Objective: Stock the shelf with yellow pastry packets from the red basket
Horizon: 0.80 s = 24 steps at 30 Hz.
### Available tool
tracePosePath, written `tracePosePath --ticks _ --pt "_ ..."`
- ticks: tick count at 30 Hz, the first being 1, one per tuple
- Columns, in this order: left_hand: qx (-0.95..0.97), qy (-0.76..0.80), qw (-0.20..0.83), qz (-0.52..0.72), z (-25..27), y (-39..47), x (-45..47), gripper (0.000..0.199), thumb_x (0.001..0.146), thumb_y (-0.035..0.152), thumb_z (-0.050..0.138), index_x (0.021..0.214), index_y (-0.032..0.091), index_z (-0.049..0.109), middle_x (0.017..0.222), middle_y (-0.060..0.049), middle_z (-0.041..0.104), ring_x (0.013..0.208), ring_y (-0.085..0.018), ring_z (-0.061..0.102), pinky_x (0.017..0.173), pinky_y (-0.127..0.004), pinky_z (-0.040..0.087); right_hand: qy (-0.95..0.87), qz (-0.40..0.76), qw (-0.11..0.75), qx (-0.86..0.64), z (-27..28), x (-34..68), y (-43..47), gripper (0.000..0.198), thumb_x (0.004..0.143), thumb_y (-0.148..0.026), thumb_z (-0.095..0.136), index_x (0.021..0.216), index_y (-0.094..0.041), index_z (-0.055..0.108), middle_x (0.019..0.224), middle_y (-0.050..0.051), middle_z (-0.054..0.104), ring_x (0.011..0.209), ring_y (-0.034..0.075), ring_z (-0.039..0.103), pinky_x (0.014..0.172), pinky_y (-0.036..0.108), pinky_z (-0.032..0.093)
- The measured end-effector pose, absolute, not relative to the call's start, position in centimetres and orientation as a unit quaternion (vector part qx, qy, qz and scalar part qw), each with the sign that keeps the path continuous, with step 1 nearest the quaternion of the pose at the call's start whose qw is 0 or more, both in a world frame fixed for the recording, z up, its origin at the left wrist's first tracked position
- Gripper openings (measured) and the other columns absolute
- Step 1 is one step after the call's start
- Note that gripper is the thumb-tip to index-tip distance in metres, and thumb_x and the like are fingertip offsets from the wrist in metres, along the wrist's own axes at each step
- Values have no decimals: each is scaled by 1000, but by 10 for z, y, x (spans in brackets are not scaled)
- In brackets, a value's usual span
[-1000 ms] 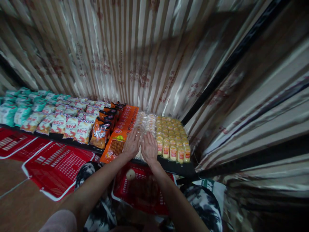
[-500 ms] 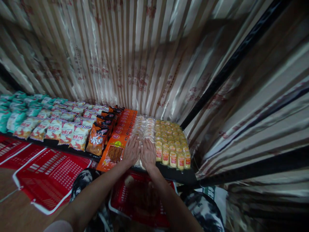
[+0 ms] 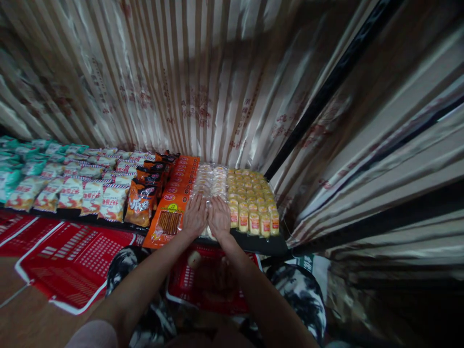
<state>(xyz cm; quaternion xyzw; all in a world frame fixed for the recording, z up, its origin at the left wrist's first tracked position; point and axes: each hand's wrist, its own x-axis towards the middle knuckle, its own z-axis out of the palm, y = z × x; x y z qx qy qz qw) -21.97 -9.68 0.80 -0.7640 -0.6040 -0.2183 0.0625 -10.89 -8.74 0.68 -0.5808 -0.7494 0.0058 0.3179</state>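
Both my hands lie palm down, side by side, on rows of small clear-wrapped white snacks [image 3: 218, 176] on a black shelf [image 3: 266, 245]. My left hand [image 3: 195, 214] has its fingers stretched out over the left row, beside an orange snack packet [image 3: 170, 224]. My right hand [image 3: 219, 216] rests flat on the right row, its fingers outstretched too. Just right of it stand several rows of yellow wrapped snacks [image 3: 250, 193]. The snacks under my palms are mostly hidden.
Orange-brown snack bags [image 3: 140, 203], white snack bags [image 3: 112, 203] and teal bags [image 3: 9, 181] fill the shelf leftward. Red baskets [image 3: 81, 258] [image 3: 181, 285] sit below. A striped plastic sheet [image 3: 203, 96] hangs behind, with a slanted black pole [image 3: 311, 113] at right.
The view has shifted slightly, so the shelf appears a little further left and higher. My hands stay flat on the white snacks, almost unmoved relative to them.
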Motion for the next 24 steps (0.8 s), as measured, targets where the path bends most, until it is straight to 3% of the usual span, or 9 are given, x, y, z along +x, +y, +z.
tracePosePath --ticks 11,17,24 --pt "-787 -553 53 -268 25 -120 -207 45 90 26 28 130 10 41 142 -14 35 136 -23 21 110 -46 23 -722 30 401 -563 17 -90 -113 43 90 -26 25 119 -11 54 125 10 55 124 18 40 104 39 30" --pt "-811 -519 26 -268 14 -153 -193 44 89 21 29 131 12 40 140 -12 39 136 -22 22 110 -46 26 -715 34 409 -566 7 -82 -137 43 91 -24 25 117 -10 56 124 12 55 123 17 41 104 38 31" --pt "-832 -457 15 -313 -18 -196 -188 39 88 20 33 121 6 49 132 -18 45 131 -24 30 105 -45 34 -722 50 424 -545 -13 -73 -190 41 90 -19 25 118 -12 54 123 11 56 123 17 41 102 39 34"
